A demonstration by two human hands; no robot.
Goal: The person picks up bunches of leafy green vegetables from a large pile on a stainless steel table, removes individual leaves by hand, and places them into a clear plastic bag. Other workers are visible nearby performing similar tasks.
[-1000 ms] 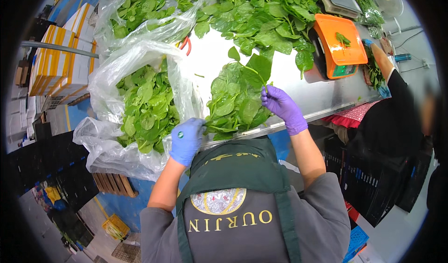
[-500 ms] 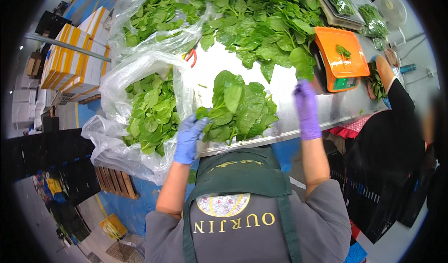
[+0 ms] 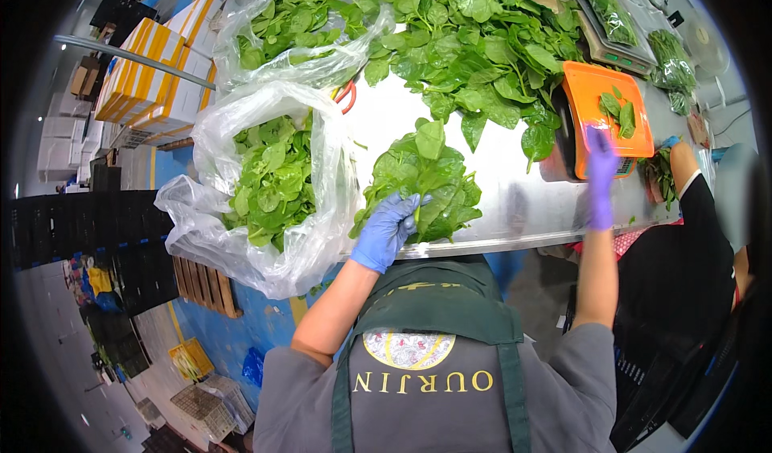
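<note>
My left hand [image 3: 388, 229], in a blue glove, is closed on the stem end of some leafy greens at the near edge of the metal table. Those greens rest against a loose pile of broad green leaves [image 3: 442, 199], so how many it holds is hard to tell. My right hand [image 3: 601, 163], in a purple glove, is smeared by motion over the near left part of an orange scale tray [image 3: 635, 146]. Several small leaves [image 3: 626, 119] lie in that tray. Whether anything is in the right hand's fingers cannot be made out.
Clear plastic bags of greens [image 3: 273, 187] stand open at the left. A big leaf heap [image 3: 474, 43] covers the table's far side, near red-handled scissors [image 3: 347, 95]. Bagged greens [image 3: 615, 14] sit on another scale at far right. A co-worker's arm [image 3: 693, 171] reaches in from the right.
My right hand has moved right, from the table to the orange tray, where more leaves now lie. My left hand has shifted right onto the near pile.
</note>
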